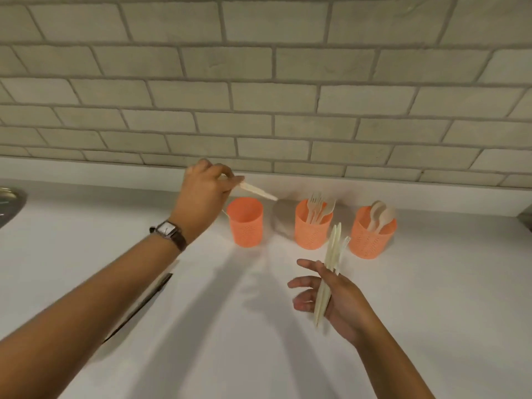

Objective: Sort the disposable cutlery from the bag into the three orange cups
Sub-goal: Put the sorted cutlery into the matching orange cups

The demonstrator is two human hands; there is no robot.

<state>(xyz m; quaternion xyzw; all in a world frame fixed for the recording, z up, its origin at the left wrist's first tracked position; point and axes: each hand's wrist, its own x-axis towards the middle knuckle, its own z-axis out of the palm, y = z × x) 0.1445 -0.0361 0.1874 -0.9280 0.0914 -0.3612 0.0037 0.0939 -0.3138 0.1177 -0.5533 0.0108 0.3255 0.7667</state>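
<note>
Three orange cups stand in a row near the wall. The left cup (245,221) looks empty from here, the middle cup (313,226) holds several forks, and the right cup (371,234) holds spoons. My left hand (205,191) hovers just left of and above the left cup, pinching a cream knife (257,191) that points right over the cup's rim. My right hand (331,295) is nearer me, in front of the middle cup, gripping a bundle of cream knives (331,263) that stick upward. No bag can be made out.
A white counter (259,326) runs to a grey brick-tile wall (259,96). A metal sink edge (8,203) shows at far left. A dark, flat object (144,298) lies partly hidden under my left forearm. A grey rounded shape (283,216) sits behind the cups.
</note>
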